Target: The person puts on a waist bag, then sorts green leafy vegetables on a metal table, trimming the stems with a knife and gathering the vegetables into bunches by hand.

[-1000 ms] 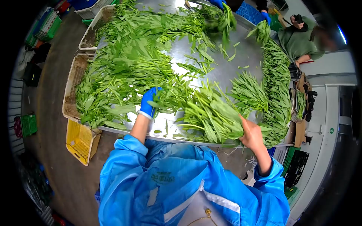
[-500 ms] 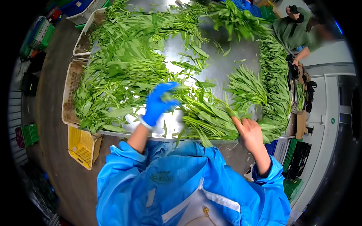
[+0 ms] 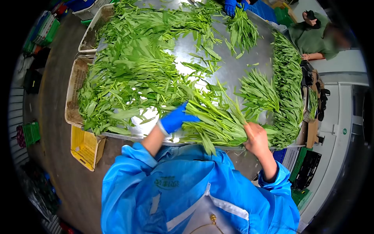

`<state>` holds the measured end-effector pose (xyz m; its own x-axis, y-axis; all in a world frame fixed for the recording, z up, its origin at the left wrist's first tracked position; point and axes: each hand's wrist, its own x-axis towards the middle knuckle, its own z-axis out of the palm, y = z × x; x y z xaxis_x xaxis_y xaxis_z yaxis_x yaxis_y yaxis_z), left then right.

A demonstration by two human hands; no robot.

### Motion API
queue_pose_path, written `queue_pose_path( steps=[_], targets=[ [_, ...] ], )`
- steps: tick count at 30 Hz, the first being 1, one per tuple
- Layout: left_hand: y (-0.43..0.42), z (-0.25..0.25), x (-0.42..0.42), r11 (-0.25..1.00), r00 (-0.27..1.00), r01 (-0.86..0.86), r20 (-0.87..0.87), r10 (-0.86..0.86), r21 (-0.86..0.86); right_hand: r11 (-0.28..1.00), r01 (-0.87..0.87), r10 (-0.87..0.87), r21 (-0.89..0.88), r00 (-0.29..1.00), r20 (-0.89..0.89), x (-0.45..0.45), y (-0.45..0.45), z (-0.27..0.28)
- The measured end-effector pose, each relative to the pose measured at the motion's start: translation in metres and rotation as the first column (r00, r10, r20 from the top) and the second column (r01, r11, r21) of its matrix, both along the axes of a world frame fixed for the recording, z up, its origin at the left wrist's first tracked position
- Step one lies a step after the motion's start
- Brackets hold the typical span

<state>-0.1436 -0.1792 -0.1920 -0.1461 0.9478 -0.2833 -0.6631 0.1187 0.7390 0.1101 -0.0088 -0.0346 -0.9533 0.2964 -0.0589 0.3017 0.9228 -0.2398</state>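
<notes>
My right hand (image 3: 257, 137), bare, is closed on the right end of a bunch of long-leaved greens (image 3: 218, 123) near the front edge of the metal table (image 3: 230, 72). At the bunch's left end, the blue-gloved left hand (image 3: 177, 118) touches the stems; motion blurs it, and how its fingers close cannot be made out. Loose greens (image 3: 136, 66) cover the table's left side. A smaller bunch (image 3: 258, 93) lies beyond my right hand, beside a long row of stacked greens (image 3: 287, 85) along the right edge.
Across the table, a co-worker's blue-gloved hands (image 3: 235, 6) hold another bunch (image 3: 242, 33). A person in green (image 3: 311, 37) stands at the back right. Dirty white crates (image 3: 76, 91) line the left edge, above a yellow crate (image 3: 85, 147) on the floor.
My left hand has left the loose greens and moved right to the stems of the held bunch. My right hand keeps its hold. The co-worker's bunch has moved about at the far side.
</notes>
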Motion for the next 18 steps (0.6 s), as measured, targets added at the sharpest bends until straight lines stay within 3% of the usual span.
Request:
queue_pose_path(
  steps=[1,2,4,5,6,10,12,13,14,15,16,18],
  targets=[
    [0.000,0.002,-0.003,0.998,0.985,0.060,-0.160,-0.063,-0.027,0.998,0.063,-0.063,0.001,0.991,0.121,-0.002,0.000,0.001],
    [0.001,0.003,-0.006,0.992,0.942,0.114,-0.311,-0.128,-0.062,0.988,0.144,-0.137,-0.050,0.982,0.134,-0.001,0.001,0.000],
    [0.001,-0.004,-0.020,0.999,0.976,-0.046,-0.211,0.050,0.021,0.942,0.303,-0.277,-0.145,0.945,0.172,0.005,0.004,-0.002],
    [0.000,-0.007,-0.028,0.990,0.978,-0.125,-0.160,0.134,0.063,0.949,0.269,-0.257,-0.162,0.962,0.092,0.008,0.002,-0.004],
    [-0.001,-0.007,-0.038,0.970,0.927,-0.194,0.297,0.231,-0.149,0.954,0.259,-0.246,-0.149,0.964,0.098,0.008,0.000,-0.001],
    [-0.017,-0.016,-0.067,0.916,0.909,-0.366,0.150,0.390,-0.163,0.983,0.168,-0.166,-0.069,0.986,0.035,-0.003,-0.004,0.018],
    [-0.014,0.002,-0.063,0.952,0.940,-0.270,0.174,0.293,-0.141,0.992,0.124,-0.124,-0.028,0.992,-0.001,-0.002,-0.002,0.019],
    [-0.014,0.002,-0.061,0.994,0.997,-0.046,-0.062,0.040,-0.102,0.996,0.086,-0.086,0.007,0.996,-0.008,-0.006,-0.004,0.018],
    [-0.012,0.002,-0.057,0.976,0.931,0.185,-0.296,-0.212,-0.117,0.998,0.055,-0.055,0.031,0.998,0.021,-0.012,-0.005,0.018],
    [-0.001,0.022,-0.037,0.953,0.912,0.303,-0.287,-0.295,-0.016,0.998,0.021,-0.024,0.053,0.998,0.053,-0.018,-0.008,0.017],
    [0.008,0.034,-0.019,0.964,0.825,0.256,-0.503,-0.259,-0.078,0.997,-0.012,0.006,0.075,0.996,0.084,-0.021,-0.009,0.017],
    [0.011,0.000,-0.002,0.998,0.920,-0.050,-0.387,0.056,0.026,0.998,0.062,-0.064,0.028,0.995,0.081,-0.019,-0.004,0.017]
  ],
)
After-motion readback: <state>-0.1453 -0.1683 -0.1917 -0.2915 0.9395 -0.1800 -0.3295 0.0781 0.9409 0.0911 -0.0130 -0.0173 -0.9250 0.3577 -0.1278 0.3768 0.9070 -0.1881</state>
